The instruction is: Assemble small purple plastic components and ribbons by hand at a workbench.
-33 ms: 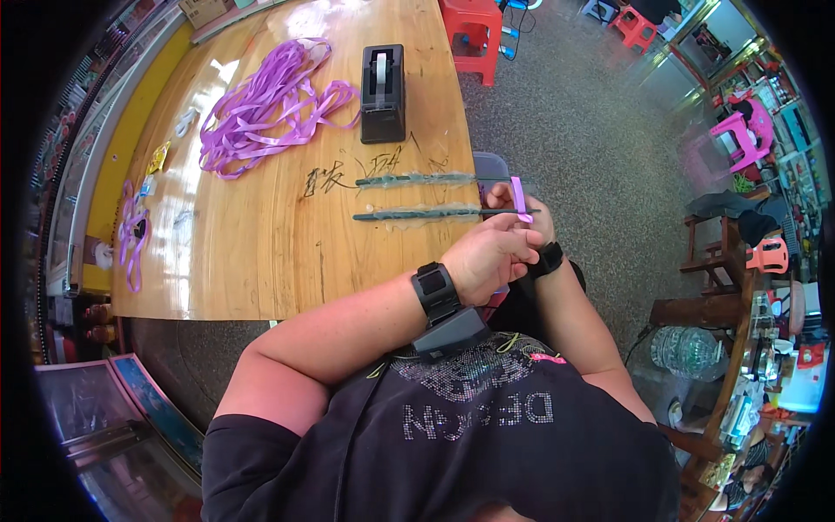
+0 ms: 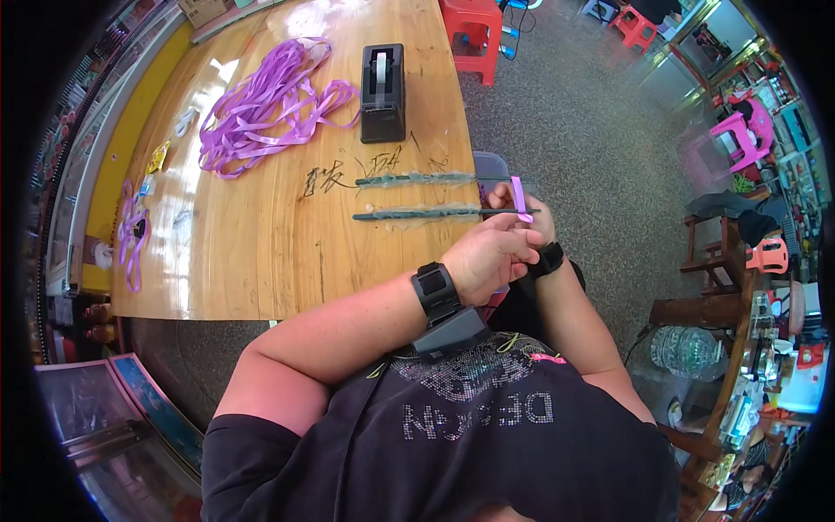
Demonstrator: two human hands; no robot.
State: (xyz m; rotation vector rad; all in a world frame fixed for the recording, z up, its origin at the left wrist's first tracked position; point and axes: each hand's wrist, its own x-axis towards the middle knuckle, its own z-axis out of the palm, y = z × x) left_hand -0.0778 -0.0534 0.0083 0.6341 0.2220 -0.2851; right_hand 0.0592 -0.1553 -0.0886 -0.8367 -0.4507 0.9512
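Nearest to the camera, the two hands meet just beyond the near right corner of the desk (image 2: 261, 261). The left hand (image 2: 487, 257) has a black watch on its wrist and is closed, with the fingers curled toward the short purple ribbon piece (image 2: 519, 198). The right hand (image 2: 531, 217) lies behind it, mostly covered, also with a black watch; its fingers seem to pinch the same ribbon piece, which stands up between the two hands. How exactly each finger grips I cannot tell, because the left hand hides it.

On the desk, just beside the hands, two long dark green strips (image 2: 417, 211) lie side by side, apart from each other, and their right ends reach out over the desk edge toward the hands. Some black brush marks are on the wood at the left of these strips.

Farther on the desk, beyond the strips, stands a black tape dispenser (image 2: 383, 94). To the left of it lies a loose pile of purple ribbon (image 2: 261, 109). At the far left edge of the desk hangs another small bunch of purple ribbon (image 2: 130, 235).

Beyond the desk, on the grey floor, stands a red plastic stool (image 2: 474, 26).
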